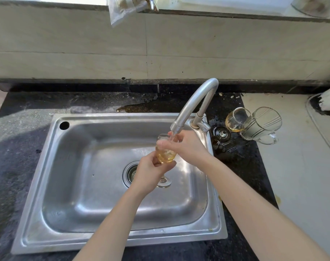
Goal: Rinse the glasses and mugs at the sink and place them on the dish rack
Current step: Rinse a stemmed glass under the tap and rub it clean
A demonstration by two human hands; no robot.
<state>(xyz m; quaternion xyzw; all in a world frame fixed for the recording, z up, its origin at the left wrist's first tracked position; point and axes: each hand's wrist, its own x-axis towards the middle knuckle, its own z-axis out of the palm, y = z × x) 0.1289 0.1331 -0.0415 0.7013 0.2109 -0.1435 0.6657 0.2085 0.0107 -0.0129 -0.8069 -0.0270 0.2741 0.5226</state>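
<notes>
A stemmed glass (165,154) with yellowish liquid in its bowl is held upright under the spout of the steel faucet (193,104), and water runs into it. My left hand (151,174) grips the bowl from below, the stem and foot showing beneath it. My right hand (186,146) grips the rim, its fingers across the glass's mouth. On the counter to the right stand a second stemmed glass (235,119) with yellow residue and a clear glass mug (262,125) with thin lines.
The steel sink (81,166) has a drain (131,173) under my left hand. A brown puddle (141,108) lies on the dark counter behind the sink. A white surface (292,166) lies to the right. A plastic bag (126,8) hangs off the ledge above.
</notes>
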